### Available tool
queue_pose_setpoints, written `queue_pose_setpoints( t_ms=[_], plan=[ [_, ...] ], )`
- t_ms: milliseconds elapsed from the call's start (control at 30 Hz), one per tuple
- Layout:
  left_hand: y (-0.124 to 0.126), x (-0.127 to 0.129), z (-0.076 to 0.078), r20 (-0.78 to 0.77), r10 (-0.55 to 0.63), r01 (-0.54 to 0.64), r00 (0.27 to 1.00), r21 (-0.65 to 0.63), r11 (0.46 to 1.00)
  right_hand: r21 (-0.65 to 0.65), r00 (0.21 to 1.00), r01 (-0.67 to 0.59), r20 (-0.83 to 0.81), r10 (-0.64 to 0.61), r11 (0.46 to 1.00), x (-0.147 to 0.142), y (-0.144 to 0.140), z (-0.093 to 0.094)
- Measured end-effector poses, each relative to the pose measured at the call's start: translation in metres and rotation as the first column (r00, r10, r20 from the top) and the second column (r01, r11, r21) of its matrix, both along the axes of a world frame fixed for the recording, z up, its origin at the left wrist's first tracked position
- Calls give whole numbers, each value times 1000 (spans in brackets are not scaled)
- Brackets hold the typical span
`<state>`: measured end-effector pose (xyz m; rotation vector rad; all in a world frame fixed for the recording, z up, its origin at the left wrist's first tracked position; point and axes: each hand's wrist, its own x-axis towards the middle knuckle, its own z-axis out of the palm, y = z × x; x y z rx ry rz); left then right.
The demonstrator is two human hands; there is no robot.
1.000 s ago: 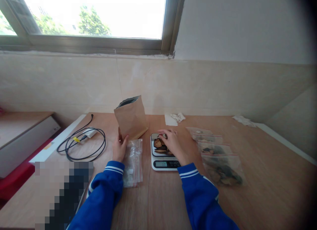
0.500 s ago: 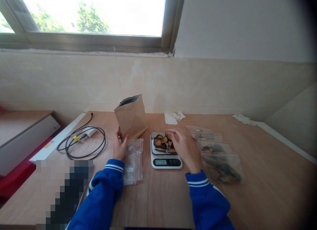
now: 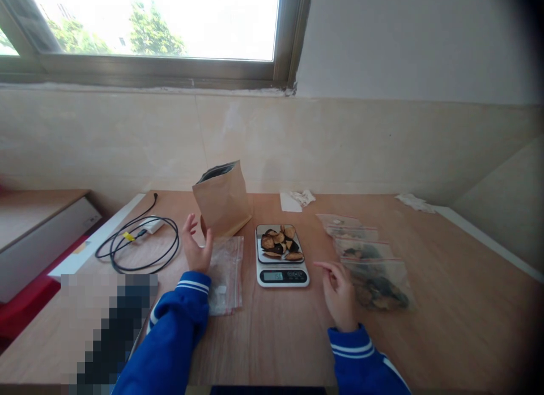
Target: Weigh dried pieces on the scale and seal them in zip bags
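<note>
A white kitchen scale [image 3: 262, 281] stands in the middle of the table with a small heap of dried brown slices [image 3: 280, 242], dark at the edges, on its plate. Its display is lit, but the digits are too small to read surely. My left hand [image 3: 196, 252] is raised with fingers apart beside an upright, open-topped kraft paper pouch [image 3: 221, 202], holding nothing. To the right of the scale, my right hand [image 3: 341, 297] has its index finger stretched out and the others partly curled, with nothing visible in it. Empty-looking clear zip bags [image 3: 227, 270] lie by my left wrist.
Several zip bags with dark dried pieces [image 3: 380, 290] lie in an overlapping row at the right. A coiled black cable [image 3: 113, 256] with a white adapter [image 3: 153, 225] is at the left. Crumpled tissue [image 3: 302, 198] and a white paper [image 3: 289, 202] lie near the wall.
My right hand has drawn back from the slices on the scale toward me and to the right. My left hand has let go of the pouch and spread its fingers.
</note>
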<state>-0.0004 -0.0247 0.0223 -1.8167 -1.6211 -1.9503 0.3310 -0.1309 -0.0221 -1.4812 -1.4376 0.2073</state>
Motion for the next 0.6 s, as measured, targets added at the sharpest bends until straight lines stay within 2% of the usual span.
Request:
queue_pose_setpoints(
  t_ms=[133, 200, 233, 300, 367, 467, 533, 600],
  plan=[
    [-10, 0, 10, 1, 186, -184, 982, 168, 968, -27, 1000, 9, -12, -9, 1000, 4, -16, -9],
    [-23, 2, 20, -35, 211, -201, 977, 191, 961, -20, 1000, 19, -16, -19, 1000, 4, -18, -8],
    [-31, 4, 24, -96, 169, -154, 981, 141, 978, -17, 1000, 23, -17, -23, 1000, 4, -19, -7],
    [-48, 9, 27, -263, -40, 17, 964, -87, 996, -15, 1000, 19, -14, -19, 1000, 3, -19, -4],
    [-65, 13, 22, -413, -219, 85, 884, -318, 944, -14, 1000, 14, -12, -14, 1000, 2, -18, -3],
    [-84, 17, 4, -525, -321, 25, 788, -494, 869, -6, 1000, 17, -20, -17, 1000, 2, -19, -3],
    [-92, 18, -7, -533, -359, -22, 766, -580, 814, 0, 1000, 18, -21, -18, 1000, 1, -19, -3],
    [-95, 18, -11, -520, -372, -38, 769, -618, 785, 8, 1000, 12, -23, -12, 1000, 1, -19, -2]
  ],
)
